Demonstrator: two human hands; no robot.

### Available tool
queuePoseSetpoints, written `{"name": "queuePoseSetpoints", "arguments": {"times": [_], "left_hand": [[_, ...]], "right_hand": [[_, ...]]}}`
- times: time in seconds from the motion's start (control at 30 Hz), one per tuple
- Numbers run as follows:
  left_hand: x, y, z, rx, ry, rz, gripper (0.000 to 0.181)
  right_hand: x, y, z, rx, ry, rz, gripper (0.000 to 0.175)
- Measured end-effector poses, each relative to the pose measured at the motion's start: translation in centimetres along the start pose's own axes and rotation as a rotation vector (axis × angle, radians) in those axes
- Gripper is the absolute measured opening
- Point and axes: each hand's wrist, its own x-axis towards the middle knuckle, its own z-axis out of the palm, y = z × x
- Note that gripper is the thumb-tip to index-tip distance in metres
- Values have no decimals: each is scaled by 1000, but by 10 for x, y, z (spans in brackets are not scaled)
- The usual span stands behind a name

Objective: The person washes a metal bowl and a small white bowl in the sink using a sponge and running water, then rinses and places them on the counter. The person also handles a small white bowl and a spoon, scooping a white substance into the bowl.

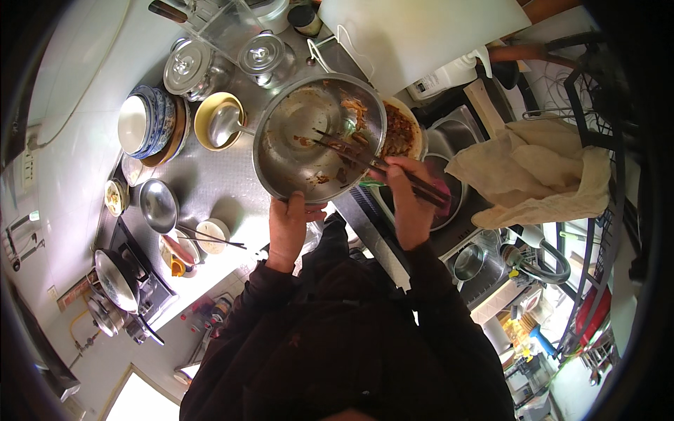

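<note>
My left hand (288, 226) grips the near rim of a stainless steel mixing bowl (300, 118), which is tilted and has brown sauce and food scraps stuck to its inside. In my right hand (408, 202) is a pair of dark chopsticks (363, 158), their tips over the inside of the bowl. Partly hidden behind the bowl's right side, a round dish (403, 131) holds chopped reddish-brown food. A metal ladle (224, 126) rests in a yellow bowl (218, 142) to the left.
Two lidded steel pots (187, 66) and stacked bowls (142, 123) stand at the back left of the steel counter (195, 168). A gas stove with a lidded pan (117, 281) is at the lower left. Beige cloth (537, 173) hangs at right, near the sink (455, 131).
</note>
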Motion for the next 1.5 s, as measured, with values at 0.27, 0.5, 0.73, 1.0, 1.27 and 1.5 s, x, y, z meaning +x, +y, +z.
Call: {"name": "queuePoseSetpoints", "arguments": {"times": [0.27, 0.5, 0.73, 1.0, 1.27, 1.5], "left_hand": [[-1, 6, 0, 10, 36, 16, 36], [1, 4, -1, 66, 22, 36, 36], [13, 0, 10, 144, 66, 143, 36], [15, -4, 17, 158, 84, 170, 35], [19, -6, 24, 165, 143, 212, 33], [19, 3, 25, 153, 165, 223, 33]], "right_hand": [[10, 24, -40, -191, 56, 4, 21], [44, -6, -40, 74, 146, -41, 25], [21, 20, -73, 65, 143, 96, 25], [27, 19, -71, 59, 219, 69, 25], [-22, 16, -33, 89, 95, 122, 24], [-22, 63, -53, 411, 152, 268, 22]]}}
